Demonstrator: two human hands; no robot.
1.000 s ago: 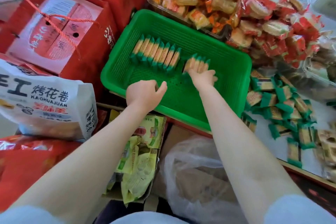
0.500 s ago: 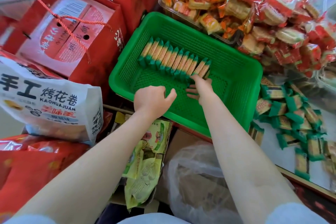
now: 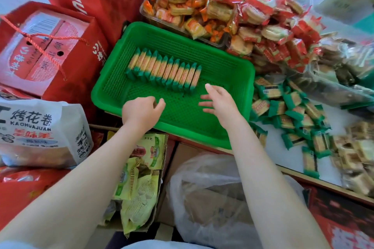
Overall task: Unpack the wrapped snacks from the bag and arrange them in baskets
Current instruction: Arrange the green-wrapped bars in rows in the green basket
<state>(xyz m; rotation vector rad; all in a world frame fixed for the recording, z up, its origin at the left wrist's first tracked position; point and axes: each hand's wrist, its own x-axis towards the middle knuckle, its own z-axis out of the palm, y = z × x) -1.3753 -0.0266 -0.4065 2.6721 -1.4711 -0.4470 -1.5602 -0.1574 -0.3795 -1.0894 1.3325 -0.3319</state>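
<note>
The green rectangular plastic basket with a mesh floor (image 3: 232,95) is filled only in a small part. One row of green-ended wrapped biscuit packets (image 3: 164,70) stands on edge along its far half, each packet touching the next. The near half of the floor and the strip at the right of the row are bare, so I judge that the work is in its early stage and several more rows can go in.

Much is left to do. A loose pile of green wrapped biscuit packets (image 3: 293,115) lies on the white surface just beside the right wall of the basket, and a crumpled clear plastic bag (image 3: 212,192) sits below the near rim.

For moving, the way from the pile into the basket goes over the right wall, which the hand must clear. The red cardboard box with a rope handle (image 3: 50,50) stands close on the left, so there is little room on that side.

The right hand (image 3: 220,103) hovers over the bare floor, near the row's right end, fingers spread and holding nothing. The left hand (image 3: 141,111) is at the near rim, fingers loosely curled, also without anything.
</note>
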